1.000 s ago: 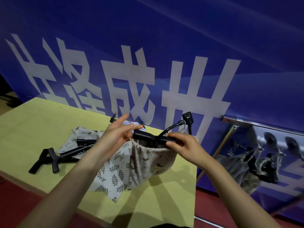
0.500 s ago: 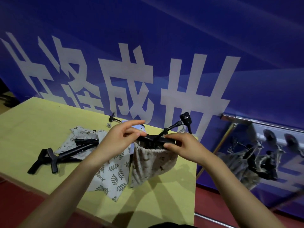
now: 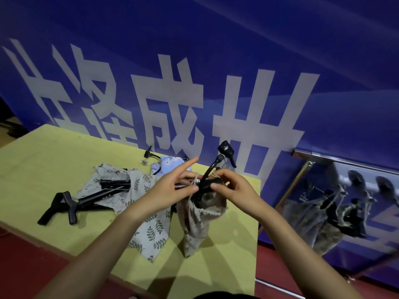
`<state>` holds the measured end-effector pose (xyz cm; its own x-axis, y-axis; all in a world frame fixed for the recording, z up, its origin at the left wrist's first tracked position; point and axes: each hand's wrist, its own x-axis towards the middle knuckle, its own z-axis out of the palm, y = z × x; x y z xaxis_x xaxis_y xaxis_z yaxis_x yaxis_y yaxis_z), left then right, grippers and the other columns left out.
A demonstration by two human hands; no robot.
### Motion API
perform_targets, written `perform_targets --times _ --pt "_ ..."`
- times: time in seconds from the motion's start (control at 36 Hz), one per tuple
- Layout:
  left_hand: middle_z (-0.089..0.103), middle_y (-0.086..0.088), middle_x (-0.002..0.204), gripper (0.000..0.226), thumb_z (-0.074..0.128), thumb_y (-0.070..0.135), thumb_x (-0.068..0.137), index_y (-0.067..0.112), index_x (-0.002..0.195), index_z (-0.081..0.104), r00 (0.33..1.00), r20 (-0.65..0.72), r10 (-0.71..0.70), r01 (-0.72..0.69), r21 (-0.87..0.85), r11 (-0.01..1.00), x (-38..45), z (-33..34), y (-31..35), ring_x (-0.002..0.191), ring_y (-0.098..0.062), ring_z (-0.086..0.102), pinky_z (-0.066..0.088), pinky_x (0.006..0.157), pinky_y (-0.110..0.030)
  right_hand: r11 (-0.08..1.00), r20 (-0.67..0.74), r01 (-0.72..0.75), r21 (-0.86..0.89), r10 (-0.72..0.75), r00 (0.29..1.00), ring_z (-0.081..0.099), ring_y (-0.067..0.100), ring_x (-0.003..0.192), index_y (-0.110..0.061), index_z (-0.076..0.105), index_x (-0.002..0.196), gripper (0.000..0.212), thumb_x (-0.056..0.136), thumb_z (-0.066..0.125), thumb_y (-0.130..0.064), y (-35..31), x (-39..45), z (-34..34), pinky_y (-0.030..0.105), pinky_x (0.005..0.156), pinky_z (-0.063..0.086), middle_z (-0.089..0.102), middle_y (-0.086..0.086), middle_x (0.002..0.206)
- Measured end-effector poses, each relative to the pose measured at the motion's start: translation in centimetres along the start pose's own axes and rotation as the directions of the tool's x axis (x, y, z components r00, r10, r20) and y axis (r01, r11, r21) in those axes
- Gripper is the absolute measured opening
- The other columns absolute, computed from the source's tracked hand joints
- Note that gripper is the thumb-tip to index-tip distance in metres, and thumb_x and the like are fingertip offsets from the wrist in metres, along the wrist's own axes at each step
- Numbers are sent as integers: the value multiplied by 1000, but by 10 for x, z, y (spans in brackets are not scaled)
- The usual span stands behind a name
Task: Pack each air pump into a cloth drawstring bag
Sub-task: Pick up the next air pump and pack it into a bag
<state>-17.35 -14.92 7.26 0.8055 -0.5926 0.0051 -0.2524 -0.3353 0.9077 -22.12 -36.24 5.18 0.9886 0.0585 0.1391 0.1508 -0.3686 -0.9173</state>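
A beige patterned drawstring bag (image 3: 199, 225) hangs upright above the yellow table (image 3: 43, 165), its mouth gathered. A black air pump sits inside it; its hose and nozzle head (image 3: 225, 150) stick out of the top. My left hand (image 3: 172, 188) pinches the drawstring at the bag's left rim, index finger pointing up. My right hand (image 3: 235, 190) grips the right rim of the bag and the pump's handle. Two more black pumps (image 3: 71, 203) lie on loose cloth bags at the left.
A leaf-print bag (image 3: 151, 229) lies flat beside the held bag. A light blue bag (image 3: 168, 166) and a small black hose piece (image 3: 149, 154) rest near the table's far edge. A blue banner wall stands behind. A mirrored panel (image 3: 336, 208) is at right.
The bag's mouth has been drawn much narrower around the pump. My hands have come closer together and the bag now hangs slimmer and more upright.
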Motion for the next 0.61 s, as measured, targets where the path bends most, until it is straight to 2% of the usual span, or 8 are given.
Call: perform_targets --times 0.03,0.08,0.17,0.25,0.36,0.47,0.56,0.61 --pt "61 19 121 69 65 15 90 42 144 31 1000 1 -9 9 3 1000 1 2 -1 107 8 59 44 85 -6 1000 -34 -1 10 2 999 60 7 89 -20 64 92 3 91 65 -18 -1 1 1 21 78 46 64 -2 97" --pt "59 18 122 68 68 17 89 44 142 34 1000 2 -26 26 18 1000 4 4 -2 109 14 54 42 86 -4 1000 -139 -11 -22 7 990 57 11 93 -21 62 83 8 91 65 -18 -2 3 1 23 80 44 63 1 95" --pt "60 18 122 51 66 19 90 48 128 48 999 20 -44 43 49 998 12 1 -1 110 15 53 44 87 -9 988 -298 -25 -154 -23 954 51 8 99 -17 65 83 9 90 65 -22 -6 6 -6 18 82 41 60 -6 95" --pt "59 27 112 44 66 15 90 50 112 52 999 31 -45 44 37 998 15 0 3 99 24 53 44 80 -3 998 -368 -52 21 56 928 53 5 73 -10 63 80 17 93 61 -20 -14 8 -17 16 64 45 59 1 85" --pt "63 17 118 43 66 16 90 46 118 54 996 71 -56 56 4 998 17 1 2 107 13 57 50 82 -10 957 -281 -144 252 215 935 52 11 57 -10 59 75 22 95 57 -17 -21 14 -30 38 71 49 54 -4 59" --pt "62 13 123 48 66 16 90 39 129 51 995 85 -58 58 5 998 19 6 3 115 5 56 52 88 -17 945 -223 -145 293 216 951 42 10 45 -8 60 76 22 96 55 -14 -27 13 -31 31 54 37 46 -7 50" --pt "62 11 126 50 66 17 90 44 129 48 995 76 -57 58 -3 998 20 6 2 118 2 55 48 96 -19 940 -193 -149 307 215 957 38 7 45 -6 68 93 17 97 51 -10 -28 12 -30 27 51 36 46 -9 52" --pt "62 11 124 53 64 12 91 41 133 45 997 57 -46 48 -28 998 19 7 4 111 10 56 46 92 -12 949 -196 -155 274 213 957 41 7 47 -7 68 103 20 97 49 -8 -28 11 -29 26 53 37 49 -6 57"
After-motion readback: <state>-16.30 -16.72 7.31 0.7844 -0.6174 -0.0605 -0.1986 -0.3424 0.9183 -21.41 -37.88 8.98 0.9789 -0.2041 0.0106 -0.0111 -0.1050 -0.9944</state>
